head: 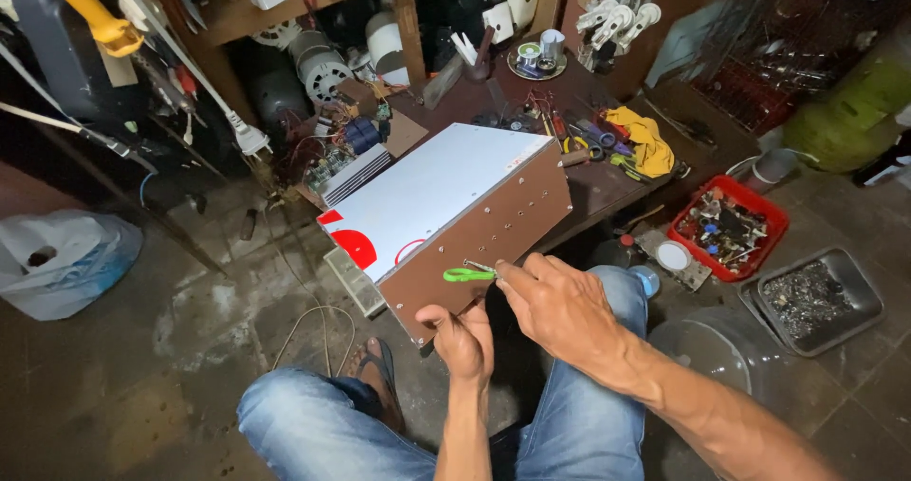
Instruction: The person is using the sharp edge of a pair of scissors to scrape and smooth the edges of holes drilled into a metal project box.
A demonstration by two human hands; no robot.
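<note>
Screwdriver [469, 274] tip hidden behind right hand [560, 310], green handle visible

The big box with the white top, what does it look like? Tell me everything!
The box is long and flat, with a smooth white top bearing red curved shapes at its near corner. Its brown side panel, dotted with small holes, faces the person. It rests tilted against the cluttered workbench. The left hand grips its lower edge; the right hand holds a green-handled tool against the panel.
</note>
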